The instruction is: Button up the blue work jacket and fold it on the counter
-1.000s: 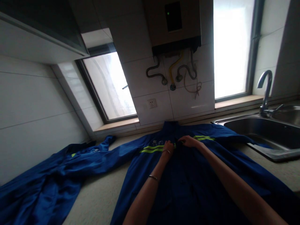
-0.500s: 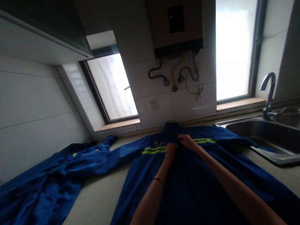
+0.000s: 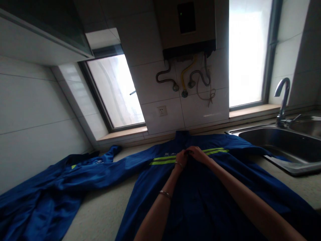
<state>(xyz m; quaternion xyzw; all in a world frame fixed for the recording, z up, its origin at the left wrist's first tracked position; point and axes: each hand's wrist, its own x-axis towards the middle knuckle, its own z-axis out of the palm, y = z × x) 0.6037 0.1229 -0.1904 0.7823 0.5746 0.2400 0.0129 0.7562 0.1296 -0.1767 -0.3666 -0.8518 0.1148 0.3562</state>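
A blue work jacket [image 3: 155, 187] with yellow-green stripes across its chest lies spread on the counter, collar toward the wall and sleeves stretched out to both sides. At the jacket's front, level with the stripes, my left hand [image 3: 182, 158] and my right hand [image 3: 197, 154] meet. Both have their fingers closed on the cloth along the middle of the front. Dark fabric shows between the fingertips; any fastener there is too small to make out. Bracelets circle my left wrist and forearm.
A second blue garment [image 3: 47, 190] lies crumpled at the left, under the jacket's left-hand sleeve. At the right, the other sleeve reaches the steel sink [image 3: 265, 137] with its tap [image 3: 283, 100]. Beyond the counter [image 3: 100, 214], a water heater [image 3: 185, 26] hangs on the wall.
My right hand has come down and closer to my left, so the fingertips of both now meet at the jacket's front. The view has shifted slightly.
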